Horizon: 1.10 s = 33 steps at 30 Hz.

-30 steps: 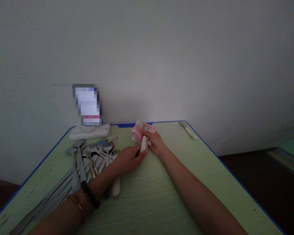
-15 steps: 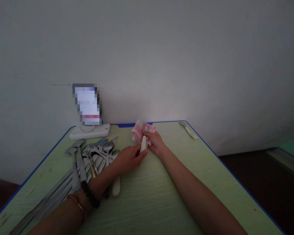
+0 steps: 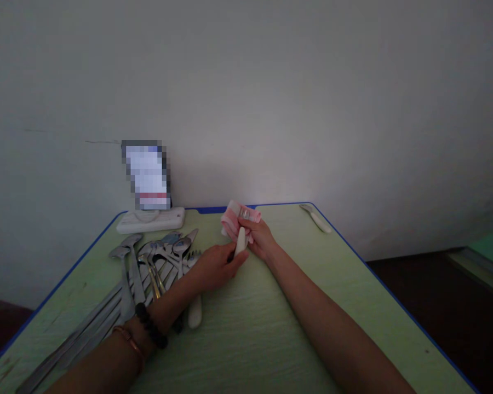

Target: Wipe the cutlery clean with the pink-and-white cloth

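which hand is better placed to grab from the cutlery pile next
Left, likely: the left hand is nearer the cutlery pile, though holding a white handle; the right hand holds a pink cloth farther off.

Left grip (image 3: pixel 219 267) curled beside right grip (image 3: pixel 260 236), also curled; forearms (image 3: pixel 316 312) converge forward.

cloth (image 3: pixel 231 219) is pink and white | held handle (image 3: pixel 241 239) is white | worktop (image 3: pixel 250 334) is pale green, blue-edged | cutlery (image 3: pixel 136 273) is silver
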Each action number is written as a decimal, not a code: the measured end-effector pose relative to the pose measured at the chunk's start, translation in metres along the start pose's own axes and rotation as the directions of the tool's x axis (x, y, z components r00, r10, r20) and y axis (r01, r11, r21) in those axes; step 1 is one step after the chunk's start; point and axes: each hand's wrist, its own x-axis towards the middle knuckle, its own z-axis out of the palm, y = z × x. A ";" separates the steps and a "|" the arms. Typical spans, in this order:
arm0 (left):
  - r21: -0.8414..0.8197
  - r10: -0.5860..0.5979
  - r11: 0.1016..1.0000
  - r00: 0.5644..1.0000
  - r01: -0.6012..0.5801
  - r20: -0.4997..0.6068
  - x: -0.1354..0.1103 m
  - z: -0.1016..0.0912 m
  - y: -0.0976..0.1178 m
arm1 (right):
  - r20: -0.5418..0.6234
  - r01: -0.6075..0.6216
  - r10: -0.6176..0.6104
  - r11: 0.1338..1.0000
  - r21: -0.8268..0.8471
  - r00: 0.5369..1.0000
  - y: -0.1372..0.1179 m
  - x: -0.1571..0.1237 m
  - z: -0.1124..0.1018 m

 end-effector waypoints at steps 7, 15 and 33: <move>0.003 0.007 1.000 1.000 -0.007 -0.008 0.000 0.000 0.001 | -0.004 0.004 -0.004 1.000 -0.002 1.000 0.000 0.000 -0.001; -0.014 0.003 1.000 1.000 -0.002 0.004 0.001 -0.001 0.001 | -0.019 0.002 -0.003 1.000 -0.025 1.000 0.000 -0.001 -0.001; 0.014 0.008 1.000 1.000 -0.008 0.001 -0.001 -0.002 0.002 | -0.048 -0.006 0.005 1.000 -0.030 0.999 0.000 0.000 -0.001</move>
